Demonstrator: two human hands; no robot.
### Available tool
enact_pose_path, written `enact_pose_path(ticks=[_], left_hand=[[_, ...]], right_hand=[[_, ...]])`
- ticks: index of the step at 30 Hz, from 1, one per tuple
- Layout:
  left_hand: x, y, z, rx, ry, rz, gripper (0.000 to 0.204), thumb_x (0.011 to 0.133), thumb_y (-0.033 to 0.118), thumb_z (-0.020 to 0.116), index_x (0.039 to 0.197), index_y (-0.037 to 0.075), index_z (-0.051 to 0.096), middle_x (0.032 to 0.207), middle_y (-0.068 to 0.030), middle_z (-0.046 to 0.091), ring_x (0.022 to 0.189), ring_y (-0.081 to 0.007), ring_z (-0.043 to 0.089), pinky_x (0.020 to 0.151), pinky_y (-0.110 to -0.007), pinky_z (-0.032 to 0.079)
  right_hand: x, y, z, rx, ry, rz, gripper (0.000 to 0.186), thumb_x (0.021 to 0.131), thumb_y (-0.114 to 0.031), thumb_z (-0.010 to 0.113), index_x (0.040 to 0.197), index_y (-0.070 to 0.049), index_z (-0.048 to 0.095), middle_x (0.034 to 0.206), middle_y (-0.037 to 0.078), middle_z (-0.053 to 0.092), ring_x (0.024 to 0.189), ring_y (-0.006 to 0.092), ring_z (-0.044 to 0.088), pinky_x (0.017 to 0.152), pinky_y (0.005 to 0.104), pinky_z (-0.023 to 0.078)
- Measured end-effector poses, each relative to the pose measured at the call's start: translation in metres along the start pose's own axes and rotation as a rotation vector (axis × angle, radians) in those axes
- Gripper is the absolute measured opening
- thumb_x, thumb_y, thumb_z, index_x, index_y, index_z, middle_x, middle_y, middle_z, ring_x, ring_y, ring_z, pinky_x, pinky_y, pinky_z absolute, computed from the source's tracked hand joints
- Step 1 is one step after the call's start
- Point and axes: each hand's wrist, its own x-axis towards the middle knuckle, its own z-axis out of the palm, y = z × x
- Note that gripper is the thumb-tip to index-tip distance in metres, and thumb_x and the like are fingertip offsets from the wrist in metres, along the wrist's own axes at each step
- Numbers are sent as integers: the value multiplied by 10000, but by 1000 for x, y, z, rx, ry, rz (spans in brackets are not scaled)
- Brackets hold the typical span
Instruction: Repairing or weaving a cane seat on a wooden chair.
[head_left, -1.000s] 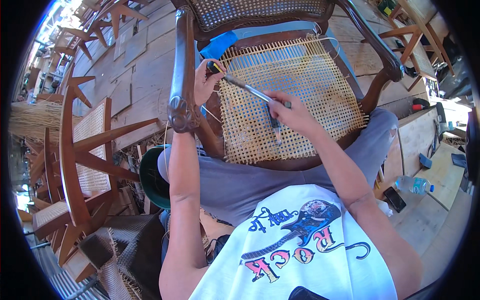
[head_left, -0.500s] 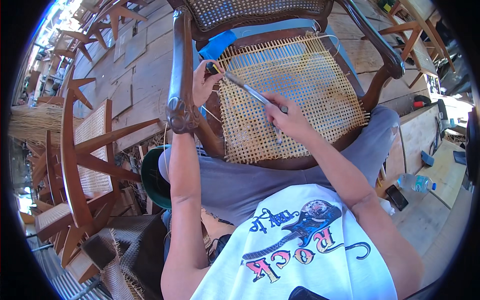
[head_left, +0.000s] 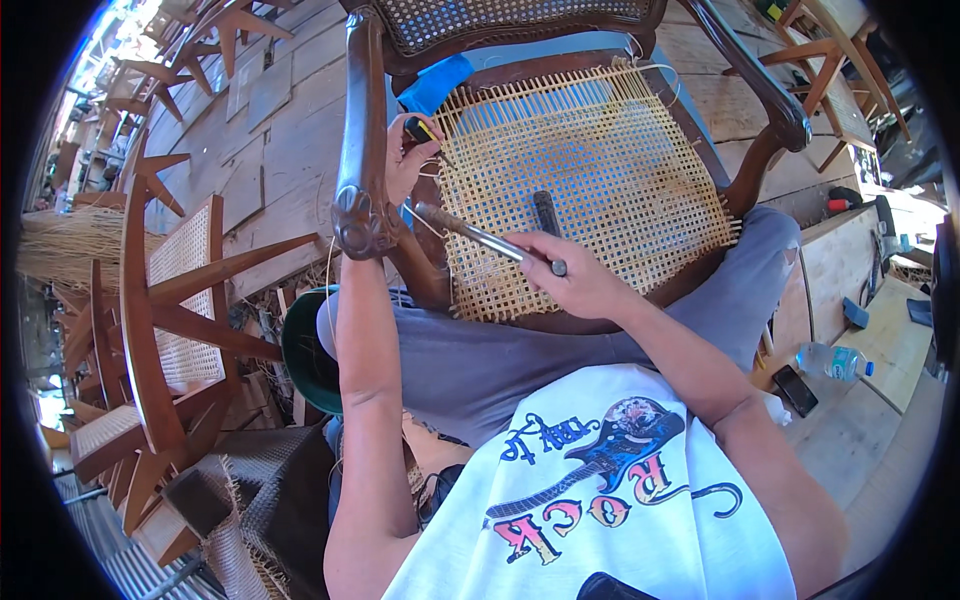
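On the dark wooden armchair (head_left: 364, 190) before you lay the woven cane panel (head_left: 620, 195). Beside its left edge, your left hand (head_left: 402, 167) was curled closed around a black-and-yellow handle (head_left: 421, 129); your right hand (head_left: 573, 277) was wrapped tight around a metal rod (head_left: 492, 241). A short dark tool (head_left: 545, 213) rested on the weave. Farther right lay a phone (head_left: 795, 390) and a clear bottle (head_left: 832, 361).

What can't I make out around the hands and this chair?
All in the head view:
Wrist of the left hand: hidden behind the carved chair arm.
Tip of its dark-and-yellow tool: too small to tell.
Grip of the metal rod: wrapped by the right hand.
Lower end of the dark tool on the cane seat: behind that hand.
Top of the backrest: cut off by the upper edge.
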Motion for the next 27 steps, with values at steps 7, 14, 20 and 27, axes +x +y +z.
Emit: enact_pose_path(ticks=[7,14,20,27], left_hand=[[-2,12,12,42,-1,-67,200,923,15,633,1113,25,572,994,-32,657,935,-105,613,873,-266,501],[0,3,5,-123,71,-62,205,934,2,605,1125,39,542,1039,-54,622,998,-124,600,943,-289,494],[4,0,7,-51,77,-56,206,930,-15,600,1121,41,547,1041,-55,625,997,-129,600,928,-288,487],[5,-4,5,-11,88,-17,197,928,-19,599,1110,40,554,1035,-55,628,984,-124,596,924,-274,472]], right_hand=[[19,9,-9,-71,62,11,369,1002,-131,511,1348,-4,520,819,15,565,723,86,525,658,256,454],[11,9,0,-105,107,-50,387,1001,-162,523,1352,1,517,824,20,565,724,96,523,678,258,459],[22,7,-3,-120,68,-92,389,1003,-166,518,1351,8,518,822,20,567,722,98,525,675,264,457],[26,-6,-9,16,206,55,385,1000,-162,520,1347,4,526,797,17,561,714,97,526,656,270,446]])
